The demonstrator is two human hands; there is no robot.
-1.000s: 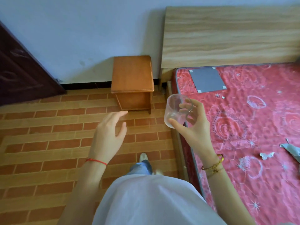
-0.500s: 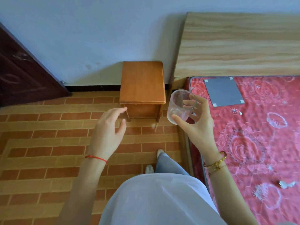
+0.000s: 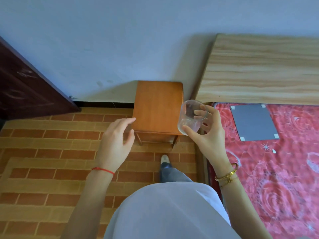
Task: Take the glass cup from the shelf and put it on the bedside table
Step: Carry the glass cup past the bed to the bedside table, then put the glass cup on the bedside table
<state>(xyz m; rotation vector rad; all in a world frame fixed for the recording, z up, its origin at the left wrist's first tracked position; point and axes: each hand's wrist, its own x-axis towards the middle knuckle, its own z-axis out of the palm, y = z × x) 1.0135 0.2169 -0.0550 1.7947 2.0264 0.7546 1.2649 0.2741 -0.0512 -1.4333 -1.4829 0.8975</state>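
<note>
My right hand (image 3: 209, 133) grips a clear glass cup (image 3: 190, 118), tilted with its mouth up and away from me, just over the right front corner of the bedside table. The bedside table (image 3: 158, 104) is a small orange-brown wooden stand against the wall, its top bare. My left hand (image 3: 115, 140) hovers with fingers spread, fingertips near the table's left front corner, holding nothing.
A bed with a red patterned cover (image 3: 276, 169) and pale wooden headboard (image 3: 259, 69) stands right of the table; a grey square sheet (image 3: 253, 121) lies on it. A dark door (image 3: 25, 87) is at left. Brick-pattern floor (image 3: 51, 152) lies below; my foot (image 3: 164, 159) is near the table.
I have stepped closer to the bedside table. My right hand carried the cup up toward the table's right front corner, and my left hand rose toward its left front corner.
</note>
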